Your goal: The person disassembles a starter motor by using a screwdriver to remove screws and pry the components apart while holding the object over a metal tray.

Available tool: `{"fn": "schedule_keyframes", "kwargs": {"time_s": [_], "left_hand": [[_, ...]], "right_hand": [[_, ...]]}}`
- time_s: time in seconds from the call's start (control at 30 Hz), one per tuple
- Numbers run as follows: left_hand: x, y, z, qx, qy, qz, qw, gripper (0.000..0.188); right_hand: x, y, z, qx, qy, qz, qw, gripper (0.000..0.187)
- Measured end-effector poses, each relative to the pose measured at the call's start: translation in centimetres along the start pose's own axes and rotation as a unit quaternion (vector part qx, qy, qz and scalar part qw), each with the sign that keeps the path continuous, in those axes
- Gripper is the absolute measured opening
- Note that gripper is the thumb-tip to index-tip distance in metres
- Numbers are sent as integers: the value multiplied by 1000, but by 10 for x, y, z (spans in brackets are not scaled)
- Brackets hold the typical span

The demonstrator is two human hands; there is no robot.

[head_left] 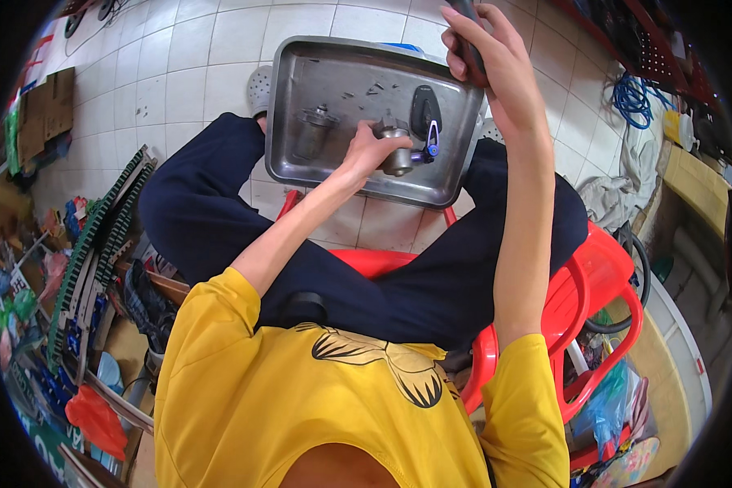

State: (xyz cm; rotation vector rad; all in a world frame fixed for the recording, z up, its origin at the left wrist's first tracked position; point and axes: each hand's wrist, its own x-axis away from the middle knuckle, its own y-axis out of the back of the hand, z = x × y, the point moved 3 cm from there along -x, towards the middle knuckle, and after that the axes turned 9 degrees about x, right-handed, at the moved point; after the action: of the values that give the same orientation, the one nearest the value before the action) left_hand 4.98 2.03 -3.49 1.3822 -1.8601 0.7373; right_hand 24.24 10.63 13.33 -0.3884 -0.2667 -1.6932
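While the person sits on a red plastic chair (602,276) with knees apart, a shallow metal tray (301,163) rests across the dark trouser legs in the upper middle of the frame, so that small parts stay corralled at lap height and within reach of both arms. The left hand (372,149) reaches forward into the tray and is clasped around a short metal cylinder (398,160), pinning it upright against the tray floor; the fingers wrap its upper part, which looks like a way to keep the piece from turning or sliding. The right hand (488,57) is raised at the top of the frame, above the tray's far right corner, fist clenched about a dark tool handle (468,41); only the grip shows, and its working end runs out of the picture, so what kind of tool it is cannot be told.

The tray is dull, scratched stainless steel with rounded corners and a rolled rim, its floor smeared grey. Beside the held cylinder lies a small blue-and-silver fitting (431,148), touching or nearly touching it, and just behind that a black oval part (425,110) with a smooth, glossy face. To the left stands a second metal cylinder (311,130), matte and flanged. A scatter of small screws (372,89) lies near the tray's far edge. Below is pale square floor tile (171,81), glazed and grouted.
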Motion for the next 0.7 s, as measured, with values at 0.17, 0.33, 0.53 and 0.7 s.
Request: {"fn": "schedule_keyframes", "kwargs": {"time_s": [0.17,0.33,0.53,0.7], "left_hand": [[0,8,5,72,101,63,990,72],[5,19,-6,-122,14,79,989,73],[24,29,-17,-423,-177,-36,888,76],[34,35,-43,-456,-172,-26,873,60]], "right_hand": [[0,-3,-2,67,14,-8,998,25],[2,-4,-3,180,36,-7,983,30],[10,-6,1,300,46,1,953,34],[15,10,-2,456,50,-10,889,36]]}}
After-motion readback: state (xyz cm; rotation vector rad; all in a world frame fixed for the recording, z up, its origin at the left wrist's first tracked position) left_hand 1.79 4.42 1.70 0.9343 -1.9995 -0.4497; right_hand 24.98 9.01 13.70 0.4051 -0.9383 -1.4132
